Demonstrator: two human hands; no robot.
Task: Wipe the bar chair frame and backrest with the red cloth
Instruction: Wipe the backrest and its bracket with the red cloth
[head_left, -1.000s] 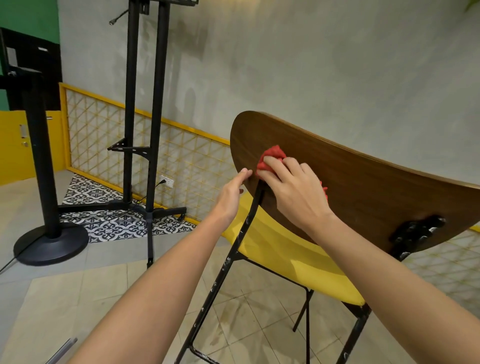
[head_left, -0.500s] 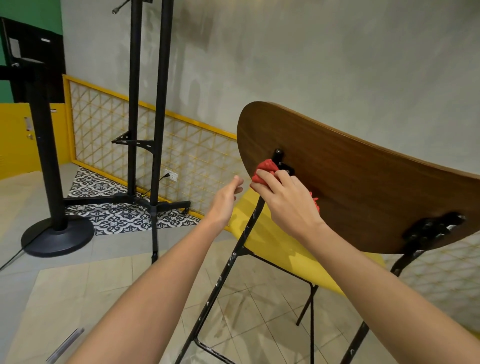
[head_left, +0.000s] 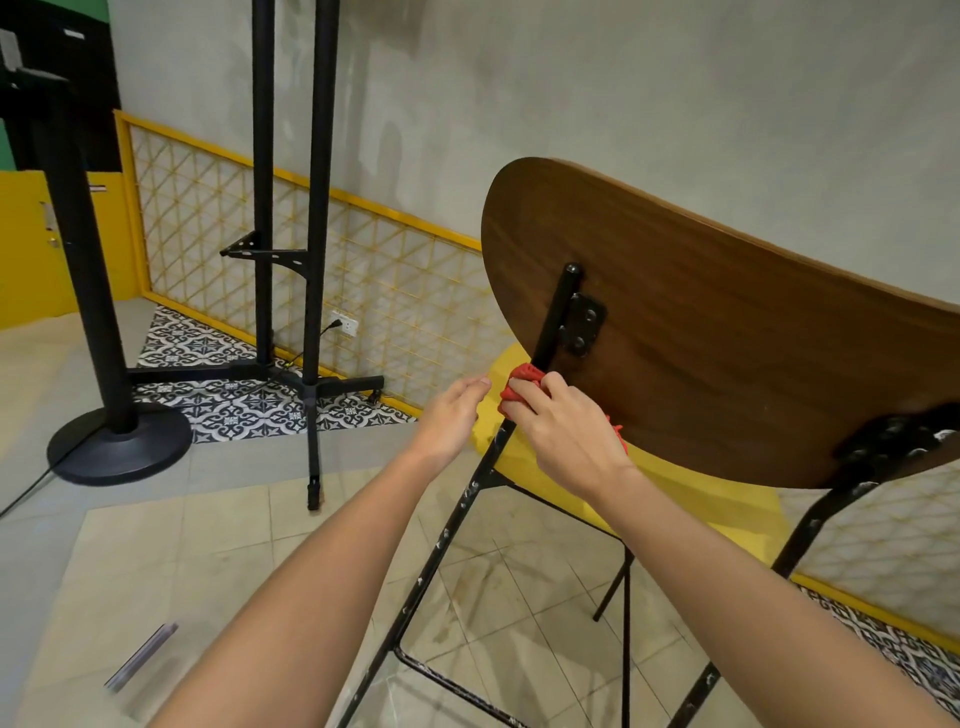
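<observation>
Gripping red cloth (head_left: 522, 383) on frame (head_left: 555, 318): right hand (head_left: 566, 436) | left hand (head_left: 449, 415) beside | stand (head_left: 321, 208) beyond

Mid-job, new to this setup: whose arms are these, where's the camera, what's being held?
No machine here: these are a person's two bare arms, seen from one camera worn on the head, looking forward and down. The right hand grips a crumpled red cloth against the black metal frame tube, at the curved brown wooden backrest's lower edge. The left hand is open beside it, holding nothing. The yellow seat lies beyond the hands; a black round-based stand is on the tiled floor.
</observation>
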